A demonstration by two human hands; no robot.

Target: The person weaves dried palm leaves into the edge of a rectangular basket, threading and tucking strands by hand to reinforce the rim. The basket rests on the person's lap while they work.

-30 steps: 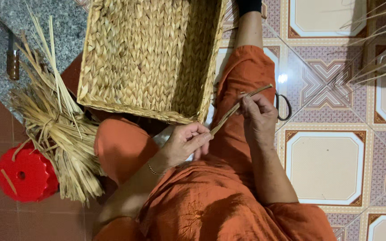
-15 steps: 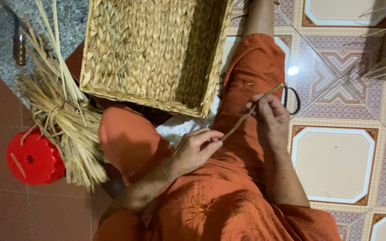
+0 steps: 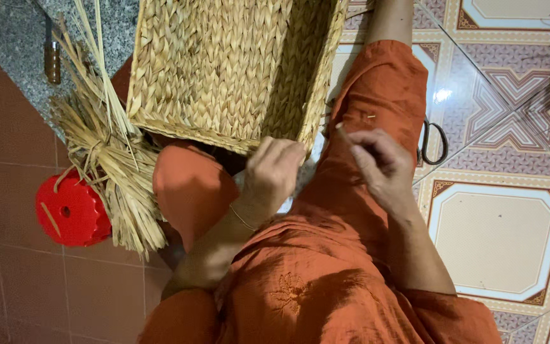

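Left hand (image 3: 274,172) risen to basket (image 3: 224,70), scissors (image 3: 433,141) aside

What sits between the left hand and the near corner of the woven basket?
Nothing visible. The left hand is already at the near edge of the woven basket, its fingers curled against the rim by the corner. The right hand is off to the side over the orange-clad leg, apart from the basket.

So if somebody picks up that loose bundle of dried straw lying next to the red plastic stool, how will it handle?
The bundle of dried straw probably feels light and floppy: its strands are thin and splay out. It seems tied only near the middle, so loose stalks may slip free. Pushed, it would likely drag and scatter rather than roll.
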